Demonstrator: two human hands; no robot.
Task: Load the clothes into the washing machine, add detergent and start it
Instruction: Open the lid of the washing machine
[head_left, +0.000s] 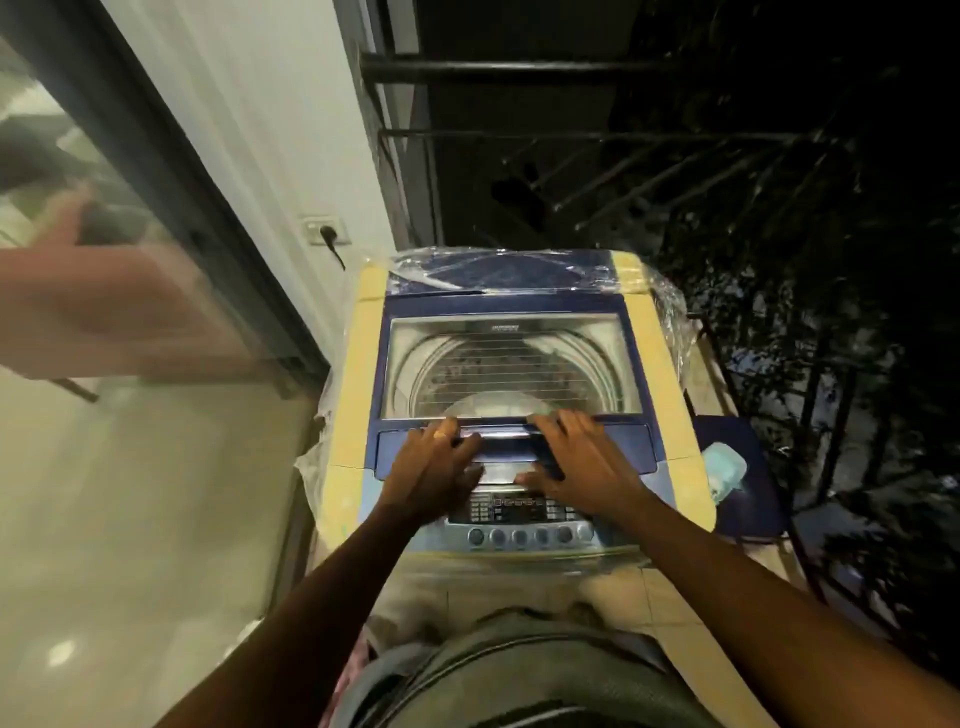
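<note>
A top-loading washing machine (353, 395) with cream sides and a blue top stands in front of me, partly wrapped in clear plastic. Its lid (506, 306) lies flat and shut, and the metal drum shows through the glass window. My left hand (431, 467) and my right hand (576, 462) both rest on the lid handle (501, 434) at the front edge, fingers curled over it and thumbs below. The control panel (524, 512) with a row of round buttons (530, 535) lies just under my wrists. I cannot pick out any clothes inside the drum.
A blue stool (748, 499) stands right of the machine with a pale teal packet (724, 470) on it. A wall socket (324, 231) with a plug is behind on the left, beside a glass sliding door (156, 208). Dark railings (675, 156) close off the right.
</note>
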